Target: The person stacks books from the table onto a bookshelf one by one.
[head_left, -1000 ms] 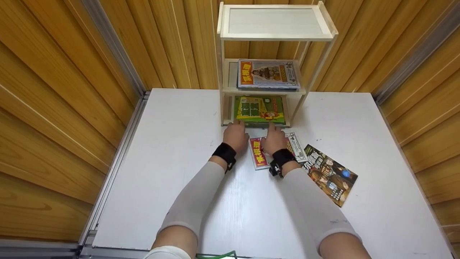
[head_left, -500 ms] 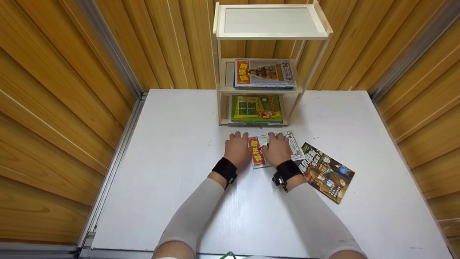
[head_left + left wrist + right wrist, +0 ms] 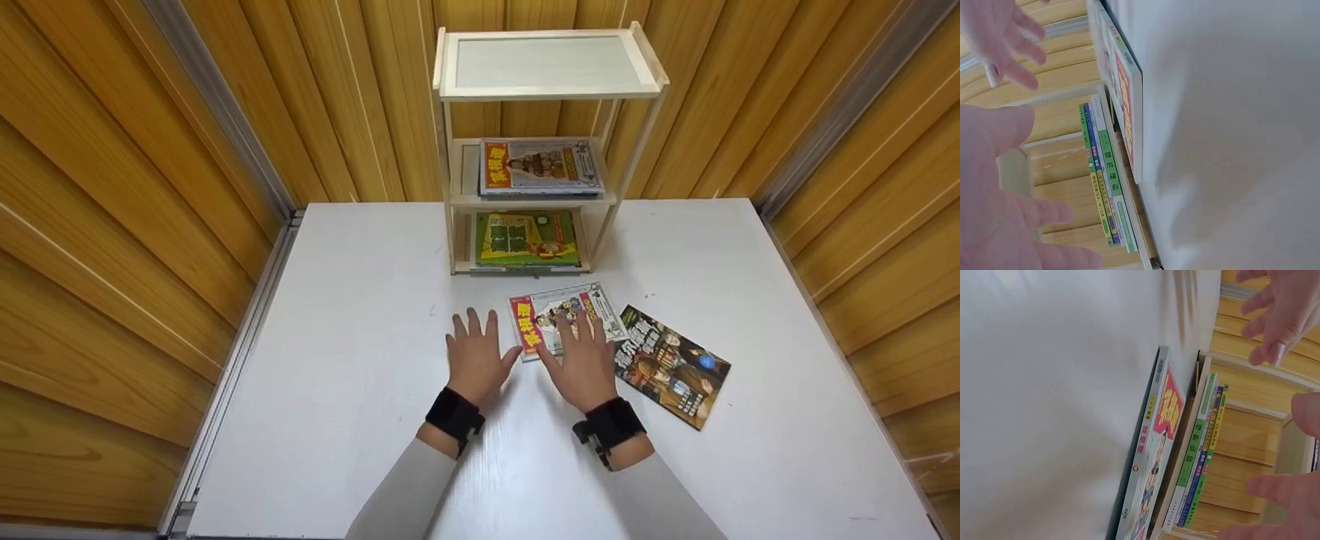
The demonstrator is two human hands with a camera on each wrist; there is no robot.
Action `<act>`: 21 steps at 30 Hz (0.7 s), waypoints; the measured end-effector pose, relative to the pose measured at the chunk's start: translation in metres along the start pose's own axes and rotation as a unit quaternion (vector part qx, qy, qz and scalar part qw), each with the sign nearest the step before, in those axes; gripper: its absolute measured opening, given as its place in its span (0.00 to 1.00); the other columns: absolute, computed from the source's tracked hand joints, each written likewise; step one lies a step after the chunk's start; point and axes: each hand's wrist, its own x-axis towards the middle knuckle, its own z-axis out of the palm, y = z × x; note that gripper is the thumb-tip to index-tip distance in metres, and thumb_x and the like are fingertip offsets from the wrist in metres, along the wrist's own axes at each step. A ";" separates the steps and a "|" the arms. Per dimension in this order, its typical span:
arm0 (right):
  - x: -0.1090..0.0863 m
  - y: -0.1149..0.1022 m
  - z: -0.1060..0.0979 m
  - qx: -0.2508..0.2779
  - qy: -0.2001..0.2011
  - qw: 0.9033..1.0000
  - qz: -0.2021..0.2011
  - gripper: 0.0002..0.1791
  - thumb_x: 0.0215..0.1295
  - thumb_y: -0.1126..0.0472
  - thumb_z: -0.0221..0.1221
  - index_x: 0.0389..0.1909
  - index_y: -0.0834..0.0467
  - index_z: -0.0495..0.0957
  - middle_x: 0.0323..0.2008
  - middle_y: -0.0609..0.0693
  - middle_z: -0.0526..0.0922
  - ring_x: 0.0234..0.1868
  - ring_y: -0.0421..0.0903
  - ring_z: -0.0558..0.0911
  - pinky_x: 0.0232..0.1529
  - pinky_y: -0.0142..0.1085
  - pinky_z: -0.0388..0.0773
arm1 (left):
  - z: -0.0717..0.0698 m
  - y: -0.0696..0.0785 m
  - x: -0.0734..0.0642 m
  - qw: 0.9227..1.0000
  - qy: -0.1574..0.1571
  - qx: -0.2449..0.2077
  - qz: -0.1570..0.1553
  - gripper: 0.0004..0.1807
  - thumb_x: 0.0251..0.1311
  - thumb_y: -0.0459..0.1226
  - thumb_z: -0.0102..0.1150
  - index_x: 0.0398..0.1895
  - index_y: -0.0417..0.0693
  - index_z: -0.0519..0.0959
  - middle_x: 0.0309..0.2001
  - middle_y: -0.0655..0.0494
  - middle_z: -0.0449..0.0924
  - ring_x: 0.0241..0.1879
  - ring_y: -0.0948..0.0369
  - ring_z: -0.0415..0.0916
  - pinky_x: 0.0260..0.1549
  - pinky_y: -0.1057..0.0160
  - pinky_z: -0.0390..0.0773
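My left hand [image 3: 475, 365], fingers spread, is above the table just left of a white book with a red title strip [image 3: 570, 319]. My right hand [image 3: 585, 367] has its fingers spread over the lower part of that same book, hiding some of its cover. In both wrist views the hands are held up off the book, with nothing in them. The white book [image 3: 1148, 455] lies flat in front of the shelf. Beside it on the right, a dark comic-style book [image 3: 673, 367] lies at a slant, its upper left corner close to the white book.
A small wooden shelf [image 3: 551, 96] stands at the table's back. Its bottom tier carries a stack of books with a green one [image 3: 525, 238] on top; the middle tier carries another stack [image 3: 540, 166]. Wood-panelled walls [image 3: 360, 105] enclose the white table [image 3: 360, 420].
Both hands have drawn back from the shelf's bottom tier toward the person, and their fingers have spread. The green stack sits slightly further in than at first. The head view has shifted a little.
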 end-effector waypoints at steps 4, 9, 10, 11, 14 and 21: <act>-0.013 0.002 -0.001 -0.002 -0.012 1.000 0.004 0.41 0.72 0.37 0.64 0.77 0.57 0.71 0.77 0.72 0.67 0.76 0.78 0.65 0.67 0.77 0.65 | 0.003 -0.001 -0.014 1.000 -0.006 -0.011 -0.004 0.47 0.69 0.69 0.55 0.80 0.47 0.69 0.75 0.28 0.67 0.74 0.28 0.65 0.63 0.30 0.75; -0.017 0.011 -0.004 0.013 -0.013 1.000 0.014 0.43 0.71 0.36 0.64 0.77 0.59 0.70 0.76 0.74 0.66 0.74 0.80 0.66 0.69 0.75 0.65 | 0.002 0.002 -0.023 1.000 -0.006 -0.015 -0.014 0.47 0.68 0.69 0.57 0.79 0.49 0.69 0.75 0.28 0.68 0.74 0.29 0.66 0.62 0.30 0.75; -0.018 0.013 -0.004 0.015 -0.013 1.000 0.015 0.44 0.71 0.36 0.64 0.77 0.59 0.70 0.76 0.74 0.66 0.73 0.80 0.67 0.68 0.75 0.66 | 0.002 0.003 -0.024 1.000 -0.005 -0.018 -0.016 0.47 0.68 0.69 0.57 0.79 0.49 0.69 0.74 0.28 0.68 0.74 0.30 0.66 0.62 0.30 0.75; -0.018 0.014 -0.005 0.017 -0.013 1.000 0.017 0.44 0.71 0.36 0.64 0.78 0.59 0.69 0.76 0.74 0.66 0.73 0.80 0.67 0.68 0.74 0.66 | 0.002 0.004 -0.026 1.000 -0.005 -0.022 -0.018 0.47 0.68 0.69 0.57 0.79 0.49 0.69 0.74 0.29 0.69 0.74 0.30 0.66 0.62 0.30 0.75; -0.021 0.017 -0.005 0.018 -0.015 0.999 0.021 0.44 0.71 0.36 0.64 0.78 0.59 0.69 0.75 0.75 0.66 0.73 0.80 0.67 0.67 0.75 0.67 | 0.001 0.006 -0.028 0.999 -0.011 -0.032 -0.021 0.47 0.69 0.70 0.55 0.80 0.49 0.68 0.74 0.29 0.69 0.75 0.30 0.65 0.63 0.30 0.74; -0.025 0.017 -0.004 0.015 -0.023 0.999 0.020 0.45 0.71 0.35 0.63 0.79 0.59 0.68 0.76 0.75 0.65 0.74 0.79 0.66 0.67 0.76 0.66 | 0.000 0.011 -0.031 0.999 -0.023 -0.039 -0.027 0.49 0.70 0.72 0.50 0.81 0.49 0.67 0.75 0.30 0.69 0.75 0.32 0.65 0.64 0.30 0.74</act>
